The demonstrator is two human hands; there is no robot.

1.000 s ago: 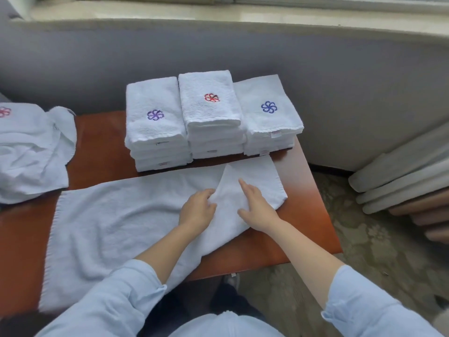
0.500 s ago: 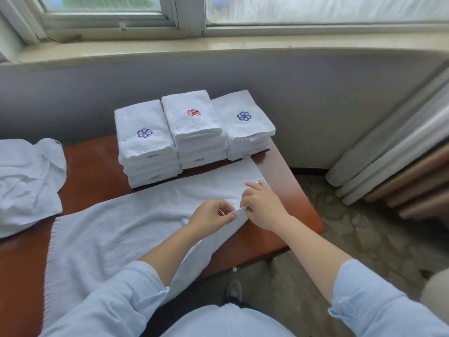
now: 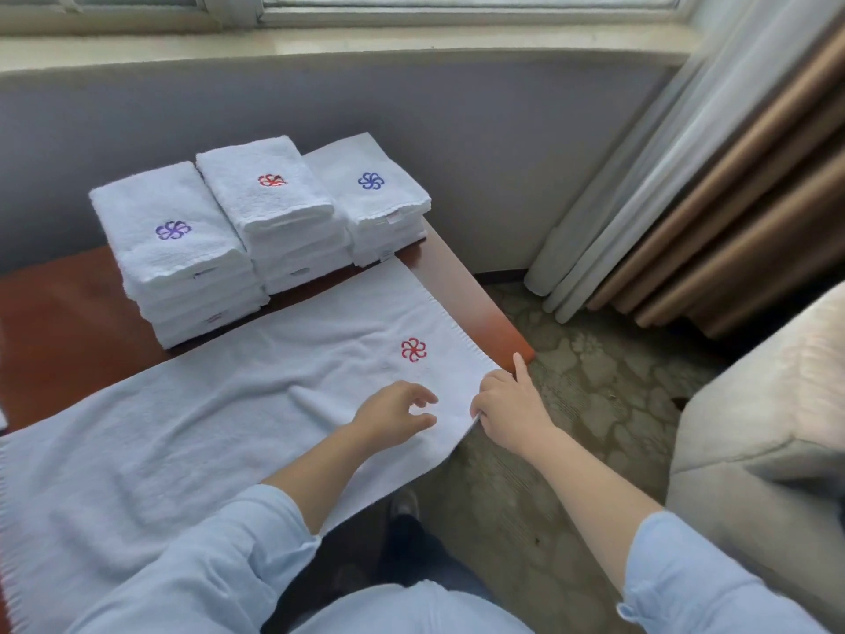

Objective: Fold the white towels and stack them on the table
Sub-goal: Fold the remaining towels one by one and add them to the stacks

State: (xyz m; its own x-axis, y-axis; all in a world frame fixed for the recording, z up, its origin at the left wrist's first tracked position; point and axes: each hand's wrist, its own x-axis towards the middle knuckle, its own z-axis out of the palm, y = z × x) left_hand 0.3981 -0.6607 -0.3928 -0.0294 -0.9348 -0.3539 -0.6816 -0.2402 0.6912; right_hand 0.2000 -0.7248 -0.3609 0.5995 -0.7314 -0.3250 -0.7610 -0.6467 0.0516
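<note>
A long white towel (image 3: 219, 432) with a red flower emblem lies spread flat across the brown table (image 3: 59, 313); its near edge hangs over the front. My right hand (image 3: 510, 404) pinches the towel's right near corner, index finger pointing out. Just left of it, my left hand (image 3: 395, 414) hovers over the towel with fingers loosely curled, holding nothing. Behind the towel stand three stacks of folded white towels: a purple-flower stack (image 3: 178, 249), a red-flower stack (image 3: 274, 208) and a blue-flower stack (image 3: 370, 194).
A grey wall and window sill (image 3: 320, 43) run behind the table. Beige and white curtains (image 3: 713, 176) hang at the right. A pale armchair (image 3: 768, 404) stands at the right edge. Patterned floor (image 3: 585, 382) lies beyond the table's right end.
The turned-over right corner of the towel has been flipped open and laid flat, showing the red emblem. My left hand let go of the edge. The camera view swung right.
</note>
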